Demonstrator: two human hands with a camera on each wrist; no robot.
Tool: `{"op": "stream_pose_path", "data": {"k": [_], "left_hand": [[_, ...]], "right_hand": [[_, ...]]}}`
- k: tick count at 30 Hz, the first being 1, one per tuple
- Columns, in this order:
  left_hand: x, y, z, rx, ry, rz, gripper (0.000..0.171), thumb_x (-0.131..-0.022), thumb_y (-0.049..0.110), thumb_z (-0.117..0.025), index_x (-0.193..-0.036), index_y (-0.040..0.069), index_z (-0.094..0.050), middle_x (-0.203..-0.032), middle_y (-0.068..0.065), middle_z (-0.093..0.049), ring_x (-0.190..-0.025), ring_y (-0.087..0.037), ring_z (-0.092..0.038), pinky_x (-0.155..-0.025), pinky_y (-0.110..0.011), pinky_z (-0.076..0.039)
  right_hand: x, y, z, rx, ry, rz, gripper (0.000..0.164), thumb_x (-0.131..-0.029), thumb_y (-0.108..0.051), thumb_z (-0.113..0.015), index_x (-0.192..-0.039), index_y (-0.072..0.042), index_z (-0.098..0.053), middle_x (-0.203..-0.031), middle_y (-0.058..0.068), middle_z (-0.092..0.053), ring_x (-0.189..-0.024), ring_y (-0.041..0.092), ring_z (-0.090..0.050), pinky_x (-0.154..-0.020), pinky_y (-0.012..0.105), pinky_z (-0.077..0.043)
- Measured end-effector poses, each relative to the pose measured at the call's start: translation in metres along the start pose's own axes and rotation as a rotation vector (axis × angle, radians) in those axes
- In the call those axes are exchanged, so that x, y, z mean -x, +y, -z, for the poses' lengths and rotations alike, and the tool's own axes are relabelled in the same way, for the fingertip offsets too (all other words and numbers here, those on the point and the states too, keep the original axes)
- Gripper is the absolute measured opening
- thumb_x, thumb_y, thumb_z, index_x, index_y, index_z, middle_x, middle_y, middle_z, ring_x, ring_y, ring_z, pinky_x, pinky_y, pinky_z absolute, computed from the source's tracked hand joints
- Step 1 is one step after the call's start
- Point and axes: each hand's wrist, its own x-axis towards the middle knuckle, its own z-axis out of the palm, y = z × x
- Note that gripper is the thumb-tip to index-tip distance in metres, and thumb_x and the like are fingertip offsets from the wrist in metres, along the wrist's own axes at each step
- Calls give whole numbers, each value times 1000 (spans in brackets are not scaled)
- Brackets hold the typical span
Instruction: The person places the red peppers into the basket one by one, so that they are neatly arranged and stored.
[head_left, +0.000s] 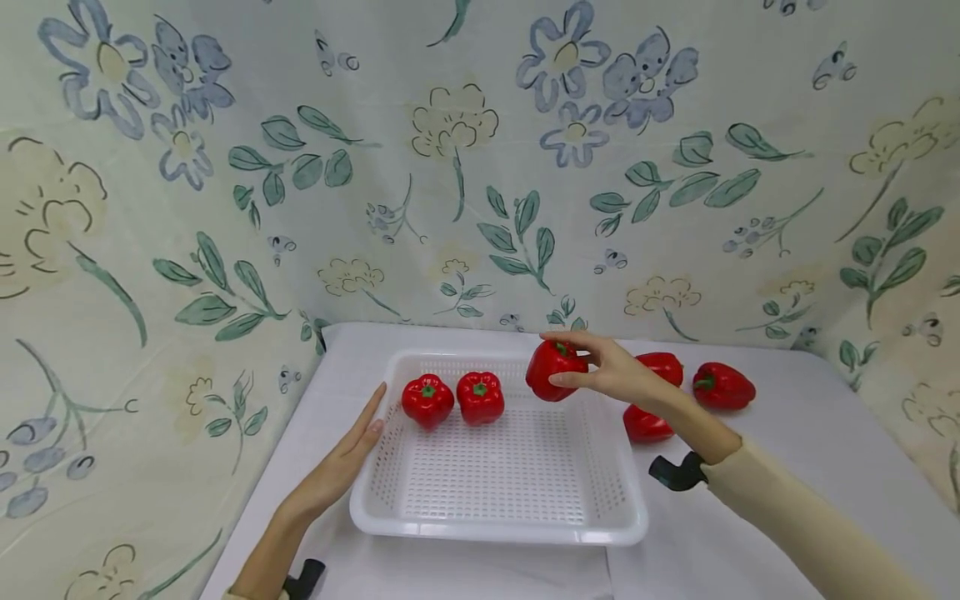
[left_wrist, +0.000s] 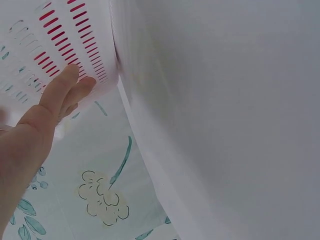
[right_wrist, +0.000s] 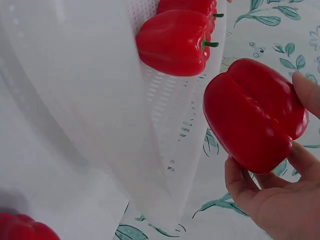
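The left hand (head_left: 337,468) is resting straight fingers against the left wall of the basket (head_left: 495,531). Inside, two peppers (head_left: 427,403) are sitting at far left. The right hand (head_left: 617,372) is grasping a red pepper (head_left: 551,372) with thumb and fingers, stem end upward, left of its palm and over the basket's far right part. Further right, three peppers (head_left: 723,387) are lying on the table (head_left: 810,450). No readable writing is showing.

Right forearm (head_left: 693,421) partly hides two peppers (head_left: 647,425); right sleeve (head_left: 810,517) cut off at bottom edge.
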Motion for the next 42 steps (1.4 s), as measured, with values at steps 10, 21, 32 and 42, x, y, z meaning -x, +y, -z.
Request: {"op": "stream_pose_path", "data": {"k": [10, 21, 32, 42], "left_hand": [[0, -1, 0, 3, -5, 1, 61, -113, 39, -33, -166, 39, -3, -176, -8, -5, -157, -49, -15, -112, -72, -33], [1, -2, 1, 8, 0, 10, 61, -113, 38, -32, -167, 38, -2, -177, -8, -3, -159, -48, -9, -115, -72, -25], [1, -1, -1, 9, -3, -4, 62, -113, 37, -33, -167, 38, -3, -176, -8, -7, -158, -49, -15, -110, -72, -37], [2, 1, 0, 7, -10, -15, 62, -113, 36, -33, -167, 37, -4, -176, -8, -6, -157, -50, -15, -110, -71, -38]], "right_hand": [[-10, -3, -26, -36, -86, -146, 72, -86, -20, -83, -151, -17, -52, -150, 19, -52, -135, 44, -50, -92, 46, -63], [-29, -13, -47, 38, -87, -262, 74, -78, -20, -89, -145, -14, -58, -143, 16, -59, -132, 38, -53, -89, 43, -65], [-26, -9, -70, 56, 19, -304, 69, -75, -15, -90, -137, -9, -62, -138, 18, -62, -127, 36, -57, -88, 45, -65], [-18, -4, -89, 32, 166, -347, 70, -77, -15, -90, -139, -7, -59, -141, 18, -61, -130, 38, -58, -97, 49, -61]]}}
